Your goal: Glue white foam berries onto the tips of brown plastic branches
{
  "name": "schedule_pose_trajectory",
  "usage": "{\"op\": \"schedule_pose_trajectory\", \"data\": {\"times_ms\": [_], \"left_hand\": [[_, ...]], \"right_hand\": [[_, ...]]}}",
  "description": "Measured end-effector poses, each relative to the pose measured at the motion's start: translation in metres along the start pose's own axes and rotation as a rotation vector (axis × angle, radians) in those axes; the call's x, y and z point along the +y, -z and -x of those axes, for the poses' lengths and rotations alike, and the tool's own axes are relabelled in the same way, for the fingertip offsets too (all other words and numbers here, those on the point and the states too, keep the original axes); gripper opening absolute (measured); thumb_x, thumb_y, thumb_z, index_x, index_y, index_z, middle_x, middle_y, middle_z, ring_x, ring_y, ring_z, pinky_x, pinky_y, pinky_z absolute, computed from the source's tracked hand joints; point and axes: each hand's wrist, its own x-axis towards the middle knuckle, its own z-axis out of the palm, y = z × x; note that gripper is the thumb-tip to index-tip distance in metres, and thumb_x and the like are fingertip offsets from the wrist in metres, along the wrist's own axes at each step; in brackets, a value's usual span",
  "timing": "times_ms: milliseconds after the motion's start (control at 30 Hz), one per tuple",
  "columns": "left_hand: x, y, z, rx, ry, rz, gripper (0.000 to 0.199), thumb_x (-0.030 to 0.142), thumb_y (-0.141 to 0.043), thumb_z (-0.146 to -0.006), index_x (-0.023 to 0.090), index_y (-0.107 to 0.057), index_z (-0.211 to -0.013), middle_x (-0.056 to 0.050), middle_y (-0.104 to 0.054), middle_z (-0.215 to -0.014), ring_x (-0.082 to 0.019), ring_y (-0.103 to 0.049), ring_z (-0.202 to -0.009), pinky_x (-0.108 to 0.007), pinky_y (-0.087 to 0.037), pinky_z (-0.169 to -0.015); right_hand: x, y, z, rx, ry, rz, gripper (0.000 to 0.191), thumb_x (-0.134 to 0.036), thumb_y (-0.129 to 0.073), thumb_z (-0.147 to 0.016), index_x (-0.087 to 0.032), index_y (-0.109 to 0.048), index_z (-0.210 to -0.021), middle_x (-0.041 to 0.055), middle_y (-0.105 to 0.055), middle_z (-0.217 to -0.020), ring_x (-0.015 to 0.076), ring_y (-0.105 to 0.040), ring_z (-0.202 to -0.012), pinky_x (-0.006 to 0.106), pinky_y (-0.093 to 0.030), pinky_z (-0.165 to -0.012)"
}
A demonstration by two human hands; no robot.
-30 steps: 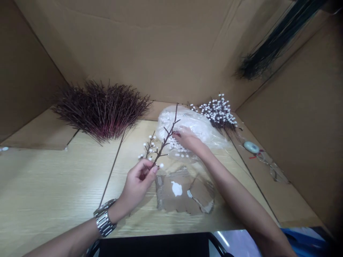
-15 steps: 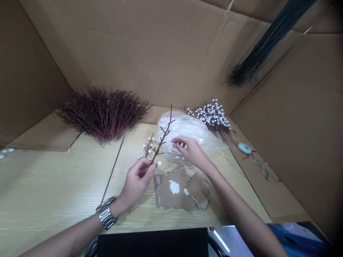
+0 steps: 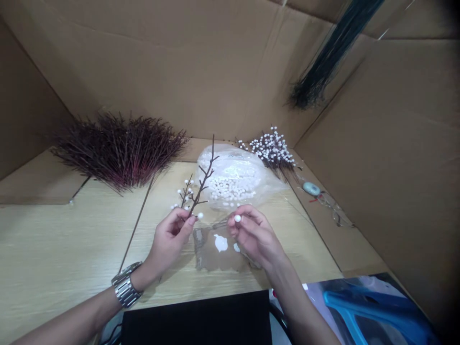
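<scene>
My left hand [image 3: 175,235] pinches the lower part of a brown twig [image 3: 203,184]; its upper tips are bare, and white berries [image 3: 187,191] sit on side stems near the fingers. Between the fingertips of my right hand [image 3: 255,235] is a single white berry [image 3: 237,218], held apart from the twig. Behind the hands lies a clear plastic bag [image 3: 244,167] with many white berries in it. Under my right hand is a piece of cardboard [image 3: 208,256] bearing a white smear [image 3: 220,243].
Bare dark twigs [image 3: 122,153] are heaped at the back left, berry-covered twigs [image 3: 271,151] at the back right. Dark wires [image 3: 334,52] hang upper right. A pale oval object [image 3: 311,188] and glasses [image 3: 332,206] lie right. Cardboard walls surround the table [image 3: 64,244].
My right hand has come back from the bag towards the front and now shows a white berry in its fingers. The view has shifted, while my left hand still holds the twig.
</scene>
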Motion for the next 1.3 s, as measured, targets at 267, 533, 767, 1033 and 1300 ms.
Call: {"op": "schedule_pose_trajectory", "data": {"times_ms": [267,533,767,1033,1300], "left_hand": [[-0.004,0.003,0.001,-0.020,0.002,-0.021,0.024,0.041,-0.066,-0.094,0.021,-0.056,-0.086,0.009,-0.040,-0.060,-0.008,-0.035,-0.050,-0.017,-0.030,-0.045],[-0.003,0.001,0.001,-0.041,-0.017,0.001,0.020,0.037,-0.066,-0.095,0.022,-0.057,-0.086,0.009,-0.041,-0.061,-0.008,-0.036,-0.050,-0.016,-0.031,-0.045],[-0.003,0.001,0.001,-0.042,-0.020,-0.004,0.019,0.037,-0.066,-0.096,0.022,-0.058,-0.086,0.009,-0.042,-0.061,-0.007,-0.036,-0.050,-0.016,-0.031,-0.045],[-0.003,0.003,0.002,-0.052,-0.027,-0.054,0.019,0.037,-0.065,-0.097,0.022,-0.059,-0.086,0.008,-0.043,-0.063,-0.008,-0.037,-0.051,-0.017,-0.032,-0.045],[-0.005,0.003,0.001,-0.037,-0.023,-0.057,0.018,0.036,-0.066,-0.096,0.022,-0.060,-0.087,0.007,-0.045,-0.065,-0.007,-0.038,-0.051,-0.017,-0.033,-0.046]], "right_hand": [[0.008,-0.001,-0.005,-0.004,-0.035,-0.119,0.011,-0.026,-0.084,-0.079,-0.022,-0.078,-0.087,0.0007,-0.075,-0.074,0.0088,-0.065,-0.067,0.017,-0.051,-0.063],[0.011,-0.006,-0.007,-0.022,-0.049,-0.129,0.011,-0.025,-0.084,-0.078,-0.022,-0.077,-0.086,-0.0001,-0.074,-0.073,0.0088,-0.064,-0.065,0.018,-0.050,-0.063],[0.009,-0.009,-0.001,-0.039,-0.047,-0.126,0.009,-0.024,-0.083,-0.079,-0.024,-0.078,-0.086,-0.0002,-0.075,-0.075,0.0088,-0.065,-0.067,0.018,-0.050,-0.064],[0.009,-0.014,0.004,-0.056,-0.027,-0.143,0.012,-0.026,-0.083,-0.080,-0.023,-0.081,-0.092,0.0010,-0.077,-0.078,0.0071,-0.067,-0.067,0.016,-0.052,-0.064],[0.007,-0.016,0.009,-0.101,-0.051,-0.142,0.017,-0.026,-0.087,-0.076,-0.023,-0.080,-0.091,0.0001,-0.076,-0.078,0.0070,-0.066,-0.067,0.016,-0.051,-0.066]]}}
